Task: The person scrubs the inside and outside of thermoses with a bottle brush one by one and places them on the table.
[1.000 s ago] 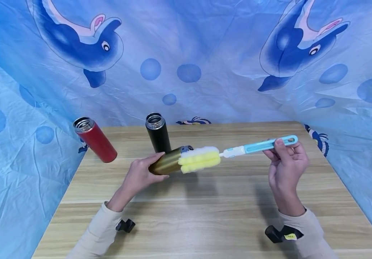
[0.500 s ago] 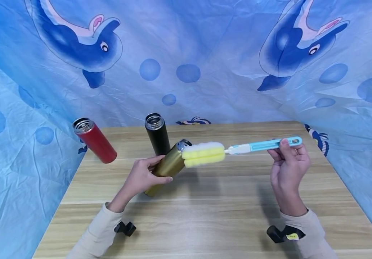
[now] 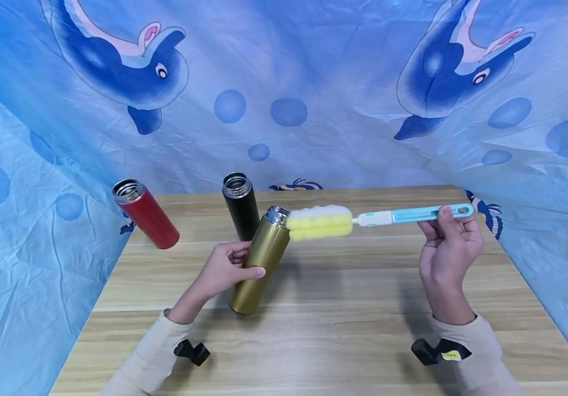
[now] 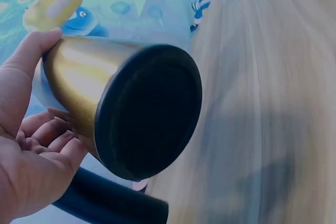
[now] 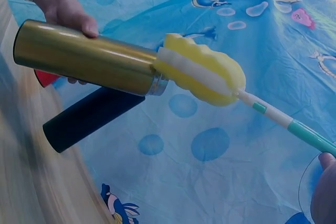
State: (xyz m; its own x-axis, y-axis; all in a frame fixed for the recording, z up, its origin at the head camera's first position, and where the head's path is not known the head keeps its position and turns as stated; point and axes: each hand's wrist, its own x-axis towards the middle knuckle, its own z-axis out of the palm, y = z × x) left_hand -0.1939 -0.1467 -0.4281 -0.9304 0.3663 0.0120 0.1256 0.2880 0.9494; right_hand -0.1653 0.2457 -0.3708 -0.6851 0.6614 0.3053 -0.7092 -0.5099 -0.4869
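In the head view my left hand [image 3: 226,272] grips a gold thermos bottle [image 3: 262,256] around its middle, tilted with its steel mouth up and to the right. The left wrist view shows its dark round base [image 4: 152,114] clear of the table. My right hand [image 3: 449,247] pinches the light blue handle of a bottle brush [image 3: 422,214], held level. The brush's yellow and white sponge head [image 3: 319,223] is outside the bottle, its tip right at the bottle's neck; in the right wrist view the sponge [image 5: 202,72] overlaps the rim.
A black bottle [image 3: 242,212] stands open-topped just behind the gold one. To the left is a red bottle [image 3: 150,217], also uncapped. The wooden table [image 3: 343,341] ends at a blue curtain [image 3: 343,148] printed with dolphins.
The gold bottle has turned from lying nearly level to a steeper tilt, mouth rising. My right hand and the brush have moved right and slightly up.
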